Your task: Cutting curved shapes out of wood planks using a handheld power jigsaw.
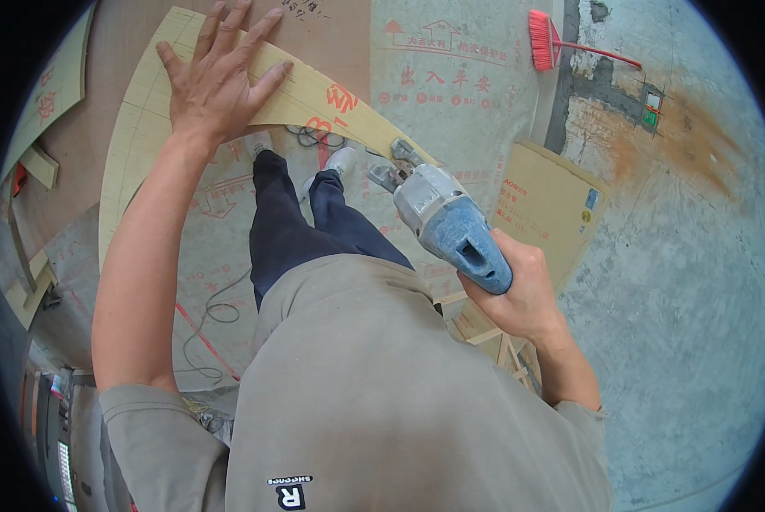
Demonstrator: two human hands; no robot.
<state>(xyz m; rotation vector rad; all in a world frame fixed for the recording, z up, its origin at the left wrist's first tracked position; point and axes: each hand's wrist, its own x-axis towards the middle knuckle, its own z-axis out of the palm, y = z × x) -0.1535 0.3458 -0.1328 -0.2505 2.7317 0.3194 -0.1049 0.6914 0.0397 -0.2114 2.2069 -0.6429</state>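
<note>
My left hand (pixel 220 72) lies flat, fingers spread, on a curved yellowish board (pixel 139 111) with pencil lines and red printing. My right hand (pixel 519 286) is wrapped round the blue rear body of a dusty blue-and-grey jigsaw (pixel 442 213). The metal foot of the jigsaw is at the narrow right end of the board. Its blade cannot be made out. Under the board's left part is a brown wooden sheet (pixel 331 43).
Cables (pixel 220 316) trail over the film-covered floor near my feet. A cardboard-coloured panel (pixel 544 200) lies at right, with wooden strips (pixel 502 350) nearer me. A red broom (pixel 543 41) lies at far right. Curved board offcuts (pixel 41 166) sit at left.
</note>
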